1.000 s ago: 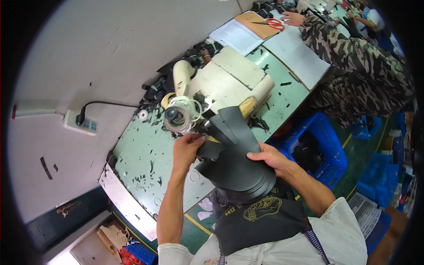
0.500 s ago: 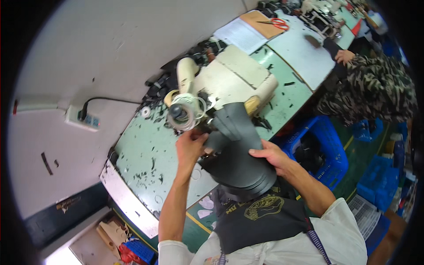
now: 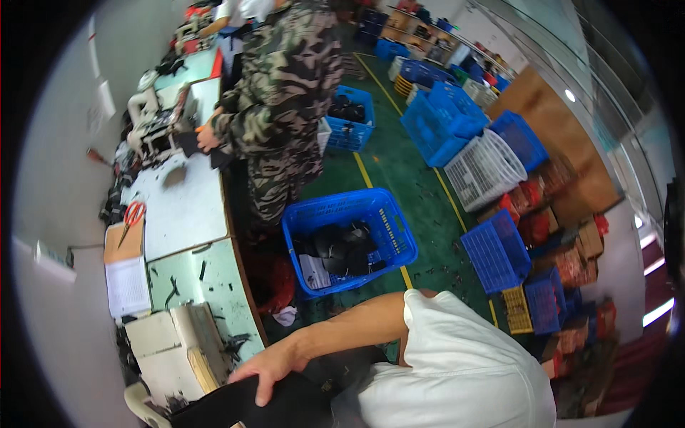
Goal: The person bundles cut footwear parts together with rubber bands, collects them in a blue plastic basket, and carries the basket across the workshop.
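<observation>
My right hand [image 3: 277, 365] reaches in from the right at the bottom of the view. Its thumb lies on a curved black leather-like piece [image 3: 285, 403] and its other fingers are at the far edge, so the hand is closed on it. The piece lies beside a cream sewing machine [image 3: 171, 349] on the green worktable [image 3: 184, 274]. The lower part of the piece runs out of the picture. My left hand is out of view.
A blue basket [image 3: 347, 207] holding black pieces stands on the floor right of the table. Beyond it a person in camouflage [image 3: 285, 93] works at another machine [image 3: 160, 118]. Red scissors [image 3: 133, 212] and a paper sheet [image 3: 128, 289] lie on the table. Crates [image 3: 444, 114] line the right.
The view has swung right, bringing in the floor, crates and co-worker. My left hand has left the picture. My right hand stays on the black piece, now at the bottom edge.
</observation>
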`<action>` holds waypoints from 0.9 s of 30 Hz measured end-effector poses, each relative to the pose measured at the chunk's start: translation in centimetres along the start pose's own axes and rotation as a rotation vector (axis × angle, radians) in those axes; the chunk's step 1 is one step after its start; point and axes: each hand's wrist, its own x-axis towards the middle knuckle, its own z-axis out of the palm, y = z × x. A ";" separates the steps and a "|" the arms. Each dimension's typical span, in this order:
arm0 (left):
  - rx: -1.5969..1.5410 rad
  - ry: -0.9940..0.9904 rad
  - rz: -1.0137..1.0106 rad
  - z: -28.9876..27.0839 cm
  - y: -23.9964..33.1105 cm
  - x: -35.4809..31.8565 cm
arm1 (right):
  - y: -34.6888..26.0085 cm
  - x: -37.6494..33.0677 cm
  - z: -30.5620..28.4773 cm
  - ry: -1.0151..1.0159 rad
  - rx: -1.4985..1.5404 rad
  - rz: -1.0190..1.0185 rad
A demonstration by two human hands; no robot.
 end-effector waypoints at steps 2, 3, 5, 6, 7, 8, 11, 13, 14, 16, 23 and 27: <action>-0.210 -0.177 0.009 1.1 0.0 1.3 | 3.4 -0.6 -2.9 0.016 0.001 0.104; -0.096 -0.280 -0.160 1.1 1.1 1.7 | 4.2 -1.1 -3.2 0.056 0.002 0.104; -0.085 -0.317 -0.181 1.3 0.9 1.8 | 4.7 -2.0 -2.1 0.153 -0.036 0.043; -0.192 -0.334 -0.202 1.4 -0.1 1.6 | 5.3 -2.0 -1.8 0.173 -0.051 0.002; -0.181 -0.342 -0.198 1.1 -0.3 1.1 | 6.1 -1.8 -2.0 0.183 -0.027 0.051; -0.260 -0.315 -0.235 0.7 -0.2 0.4 | 6.8 -2.0 -2.2 0.191 0.013 0.074; -0.402 -0.090 -0.344 0.7 -4.2 -2.5 | 6.4 -3.4 -2.0 0.274 0.020 0.086; -0.573 0.165 -0.310 0.8 -7.2 -3.9 | 7.3 -3.1 -1.9 0.326 -0.003 -0.018; -0.577 0.174 -0.314 0.9 -8.3 -4.1 | 7.1 -3.6 -1.4 0.317 -0.006 -0.012; -0.776 0.516 -0.296 1.4 -11.7 -4.3 | 6.7 -4.4 -0.1 0.454 0.029 0.102; -0.843 0.924 -0.102 1.5 -12.5 -2.7 | 7.7 -1.2 1.9 0.383 0.134 0.315; -0.360 0.938 -0.386 0.5 -11.3 0.5 | 6.6 -1.3 3.2 0.557 0.219 0.426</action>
